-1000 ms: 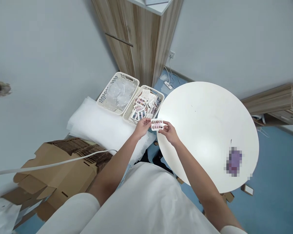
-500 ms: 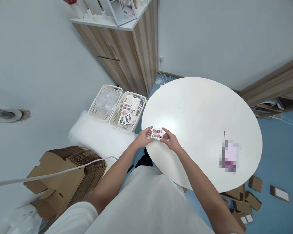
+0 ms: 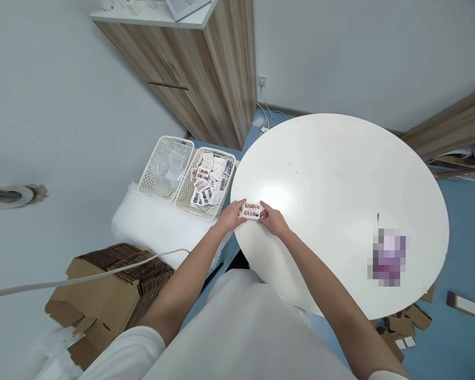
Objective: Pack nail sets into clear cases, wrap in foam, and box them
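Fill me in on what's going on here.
A person holds a small white rectangular card with two rows of pinkish, dark-patterned oval pieces, left hand on one end, right hand on the other. It appears over the edge of a white round table; whether it touches the tabletop is unclear. Beside the table, a cream perforated plastic basket holds a pile of similar cards, next to another basket holding clear plastic.

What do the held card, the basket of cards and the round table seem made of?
Card: perhaps paperboard or plastic; flat, white, finish too small to judge.
Basket: likely plastic; off-white walls with regular holes, matte.
Table: perhaps laminate or painted board; smooth white top with a glossy highlight.
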Available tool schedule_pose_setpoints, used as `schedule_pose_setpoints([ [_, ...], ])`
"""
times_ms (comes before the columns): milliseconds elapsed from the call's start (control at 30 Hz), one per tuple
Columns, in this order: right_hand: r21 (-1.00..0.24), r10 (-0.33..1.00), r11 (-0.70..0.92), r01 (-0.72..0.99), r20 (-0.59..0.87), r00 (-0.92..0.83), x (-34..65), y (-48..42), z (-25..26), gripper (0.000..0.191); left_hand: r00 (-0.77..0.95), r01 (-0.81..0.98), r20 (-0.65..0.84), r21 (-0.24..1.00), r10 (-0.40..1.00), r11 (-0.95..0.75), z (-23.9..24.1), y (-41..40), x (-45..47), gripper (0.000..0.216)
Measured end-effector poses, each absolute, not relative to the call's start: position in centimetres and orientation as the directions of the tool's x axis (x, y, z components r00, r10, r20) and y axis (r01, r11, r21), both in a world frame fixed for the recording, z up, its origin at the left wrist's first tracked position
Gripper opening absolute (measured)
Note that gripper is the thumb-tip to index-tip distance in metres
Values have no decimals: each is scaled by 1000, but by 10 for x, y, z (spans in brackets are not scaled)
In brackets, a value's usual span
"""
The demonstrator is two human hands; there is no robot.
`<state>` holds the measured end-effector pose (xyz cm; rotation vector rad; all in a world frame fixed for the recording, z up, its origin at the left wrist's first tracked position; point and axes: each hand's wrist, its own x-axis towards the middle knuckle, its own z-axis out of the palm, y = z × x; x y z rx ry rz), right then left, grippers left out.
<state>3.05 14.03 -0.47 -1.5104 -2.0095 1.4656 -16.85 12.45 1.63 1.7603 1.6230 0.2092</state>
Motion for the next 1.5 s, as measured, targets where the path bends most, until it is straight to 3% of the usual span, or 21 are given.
schedule_pose_setpoints([
  [267, -582, 863, 97, 808, -355, -360, 6, 170, -16, 59, 237, 818, -375, 575, 896, 25, 0, 165, -177, 67],
  [467, -440, 873, 95, 893, -395, -287, -5, 181, -18, 57, 242, 837, -364, 547, 899, -4, -7, 176, -181, 64],
  [833, -350, 858, 48, 936, -466, -218, -17, 187, -9, 57, 196, 869, -432, 492, 881, 48, -8, 181, -175, 65],
  [1033, -375, 877, -5, 927, -447, -177, -21, 177, -8, 63, 184, 857, -419, 511, 889, 64, -11, 176, -176, 71],
  [1100, -403, 897, -9, 915, -407, -171, -19, 170, -7, 57, 164, 848, -396, 525, 903, 76, -11, 170, -177, 69],
  [1233, -385, 924, 85, 919, -315, -217, -14, 152, -7, 38, 149, 872, -357, 487, 922, 47, -8, 148, -179, 53],
  [1500, -314, 913, 199, 929, -284, -291, -14, 142, -10, 42, 170, 919, -403, 395, 899, 4, -6, 133, -178, 53],
])
